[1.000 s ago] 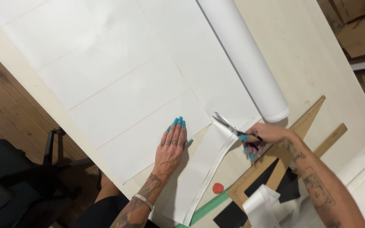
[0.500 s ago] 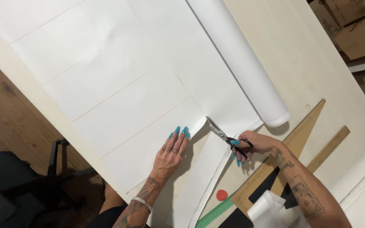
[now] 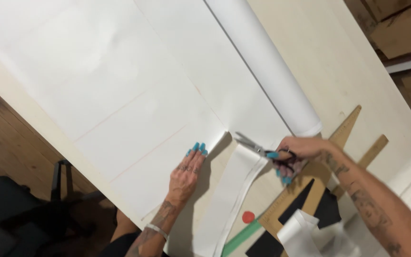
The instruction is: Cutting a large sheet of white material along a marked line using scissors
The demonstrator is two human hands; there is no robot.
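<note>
Two hands work at the big white paper sheet point(image 3: 134, 95) that fills the upper left of the frame. I see my right hand point(image 3: 300, 151) clenched on the scissors point(image 3: 262, 148), blades parted at the sheet's cut edge, centre right. My left hand point(image 3: 186, 173) lies flat and released on the sheet. A cut strip point(image 3: 229, 200) hangs down low. The paper roll point(image 3: 267, 66) and wooden ruler point(image 3: 310, 185) lie on the surface point(image 3: 338, 62).

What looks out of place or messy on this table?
Nothing is damaged. A cut paper strip curls loose off the sheet beside the scissors in the right hand; the left hand lies flat.
</note>
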